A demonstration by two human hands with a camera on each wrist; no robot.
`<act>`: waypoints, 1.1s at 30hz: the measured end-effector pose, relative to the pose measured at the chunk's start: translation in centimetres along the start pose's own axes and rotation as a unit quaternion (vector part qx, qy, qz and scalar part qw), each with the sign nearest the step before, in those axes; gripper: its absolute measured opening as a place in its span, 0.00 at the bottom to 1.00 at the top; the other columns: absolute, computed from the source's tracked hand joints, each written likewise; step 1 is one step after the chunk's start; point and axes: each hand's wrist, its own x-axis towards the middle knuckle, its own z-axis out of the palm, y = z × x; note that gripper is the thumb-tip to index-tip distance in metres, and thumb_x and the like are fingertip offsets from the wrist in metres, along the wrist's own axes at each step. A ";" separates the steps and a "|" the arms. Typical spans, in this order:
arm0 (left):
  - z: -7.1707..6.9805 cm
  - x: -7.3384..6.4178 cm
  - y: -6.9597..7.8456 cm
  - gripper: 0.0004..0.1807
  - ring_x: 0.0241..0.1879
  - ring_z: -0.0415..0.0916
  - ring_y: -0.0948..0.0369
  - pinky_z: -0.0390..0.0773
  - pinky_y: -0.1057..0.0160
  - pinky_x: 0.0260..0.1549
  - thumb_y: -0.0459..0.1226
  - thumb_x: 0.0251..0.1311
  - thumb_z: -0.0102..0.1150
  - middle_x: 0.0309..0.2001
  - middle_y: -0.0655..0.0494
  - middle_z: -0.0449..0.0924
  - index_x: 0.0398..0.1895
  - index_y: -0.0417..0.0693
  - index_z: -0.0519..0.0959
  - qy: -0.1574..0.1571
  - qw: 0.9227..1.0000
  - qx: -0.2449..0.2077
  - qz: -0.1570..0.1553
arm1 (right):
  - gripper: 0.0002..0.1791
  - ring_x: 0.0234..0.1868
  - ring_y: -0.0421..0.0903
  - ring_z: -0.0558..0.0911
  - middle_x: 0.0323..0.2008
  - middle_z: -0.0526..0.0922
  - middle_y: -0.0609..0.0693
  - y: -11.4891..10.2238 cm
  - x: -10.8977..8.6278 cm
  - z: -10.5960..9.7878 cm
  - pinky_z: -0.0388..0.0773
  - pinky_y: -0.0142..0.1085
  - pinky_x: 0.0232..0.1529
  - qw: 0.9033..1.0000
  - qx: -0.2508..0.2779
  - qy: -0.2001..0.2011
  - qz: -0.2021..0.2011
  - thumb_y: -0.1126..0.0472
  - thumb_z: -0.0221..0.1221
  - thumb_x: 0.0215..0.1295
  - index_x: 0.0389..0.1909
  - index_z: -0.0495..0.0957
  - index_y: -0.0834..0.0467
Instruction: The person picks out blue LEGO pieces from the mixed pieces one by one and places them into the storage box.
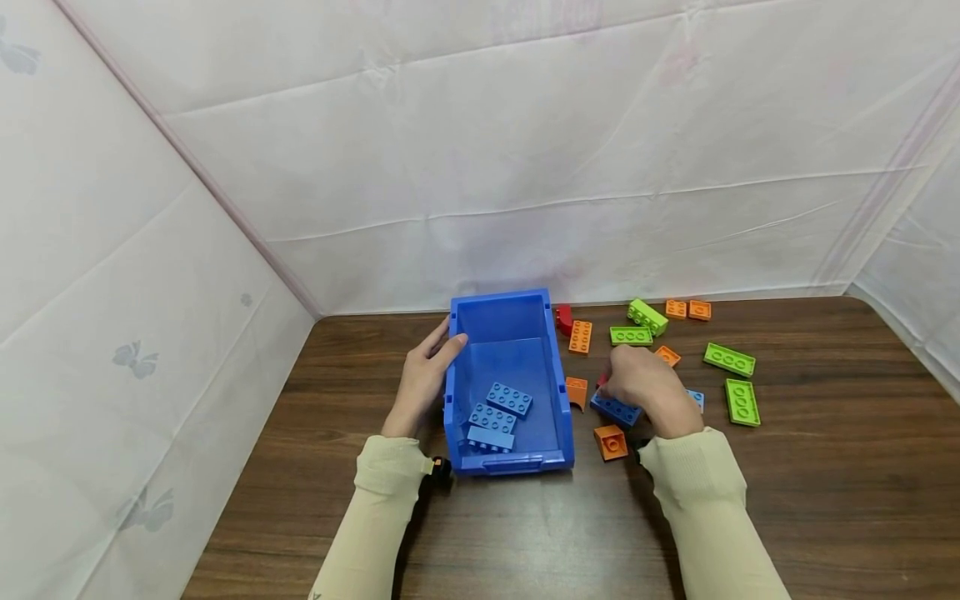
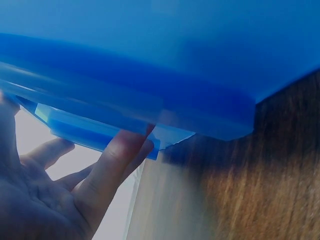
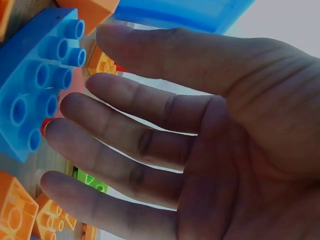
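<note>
Dark blue block (image 1: pixel 617 411): lying on the table (image 1: pixel 840 475), right of the bin (image 1: pixel 498 320). Right hand (image 1: pixel 645 387): hovering at it, fingers loosely extended, gripping nothing; contact cannot be told. Left hand (image 1: pixel 422 379): gripping the bin's left rim. Three lighter blue blocks (image 1: pixel 510 399): resting inside. Orange blocks (image 1: pixel 581 337), green blocks (image 1: pixel 742 402): lying around.

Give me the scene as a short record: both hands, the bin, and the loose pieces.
left hand: holds the blue bin by its left side
right hand: at a blue brick, not gripping it; contact unclear
bin contents: three blue bricks visible
loose on table: green bricks, orange bricks, a red piece, all right of the bin
partly hidden: light blue piece beside the right wrist
</note>
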 end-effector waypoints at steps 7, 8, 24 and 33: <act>0.0 -0.1 0.0 0.39 0.63 0.78 0.40 0.80 0.37 0.58 0.60 0.71 0.62 0.70 0.43 0.76 0.82 0.66 0.66 0.001 1.000 0.002 -0.001 | 0.06 0.37 0.53 0.81 0.37 0.85 0.55 0.1 0.3 0.1 0.82 0.51 0.42 1.000 0.001 -0.012 0.019 0.62 0.70 0.68 0.38 0.88 0.62; 0.0 -0.1 0.1 0.39 0.63 0.79 0.40 0.80 0.37 0.57 0.61 0.71 0.62 0.70 0.43 0.76 0.82 0.67 0.66 0.002 1.000 0.002 -0.002 | 0.06 0.37 0.53 0.81 0.37 0.85 0.55 0.1 0.3 0.2 0.82 0.51 0.42 1.000 0.001 -0.013 0.022 0.62 0.70 0.68 0.38 0.87 0.62; 0.0 -0.1 0.3 0.40 0.64 0.78 0.40 0.79 0.37 0.59 0.63 0.70 0.62 0.70 0.45 0.76 0.82 0.67 0.67 0.005 1.000 0.004 -0.007 | 0.09 0.37 0.53 0.80 0.37 0.84 0.55 -0.1 0.8 0.7 0.81 0.49 0.41 0.999 0.002 -0.030 0.022 0.62 0.76 0.62 0.38 0.87 0.61; 0.0 0.1 0.0 0.40 0.65 0.77 0.40 0.78 0.37 0.60 0.62 0.70 0.62 0.72 0.45 0.74 0.82 0.66 0.66 0.002 1.000 0.006 -0.004 | 0.14 0.39 0.54 0.80 0.39 0.85 0.55 -0.2 1.2 1.2 0.82 0.51 0.47 0.998 0.001 -0.048 0.027 0.63 0.77 0.60 0.44 0.86 0.62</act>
